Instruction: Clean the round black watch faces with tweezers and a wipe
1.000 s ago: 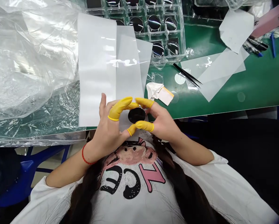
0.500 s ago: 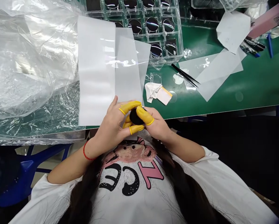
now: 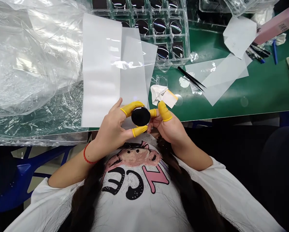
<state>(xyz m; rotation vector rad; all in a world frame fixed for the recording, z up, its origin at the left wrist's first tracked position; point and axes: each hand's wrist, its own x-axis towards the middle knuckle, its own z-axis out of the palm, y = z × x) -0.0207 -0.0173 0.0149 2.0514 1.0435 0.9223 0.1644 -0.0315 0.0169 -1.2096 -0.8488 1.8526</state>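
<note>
A round, glossy black lens (image 3: pixel 141 116) is held by its edge in front of my chest, its dark face towards me. My left hand (image 3: pixel 113 125) grips it between thumb and forefinger, both in yellow finger cots. At the lens's right side is my right hand (image 3: pixel 170 124), its yellow-capped thumb raised away from the glass. The capped forefinger of that hand reaches the lens's right edge; whether it touches is unclear. Its other fingers are curled and partly hidden. Just beyond the hands lies a crumpled white wipe with a small pad (image 3: pixel 167 96).
White sheets (image 3: pixel 102 71) overlap on the green table (image 3: pixel 263 87). Behind them a clear compartment tray (image 3: pixel 188 42) holds several dark lenses. Black tweezers (image 3: pixel 191 78) lie to the right, with pens (image 3: pixel 258 53) and a pink box (image 3: pixel 277 25). Clear plastic film (image 3: pixel 33 58) covers the left.
My right thumb has lifted off the lens and the right hand has shifted slightly right. The lens, in my left hand, now shows its whole dark face.
</note>
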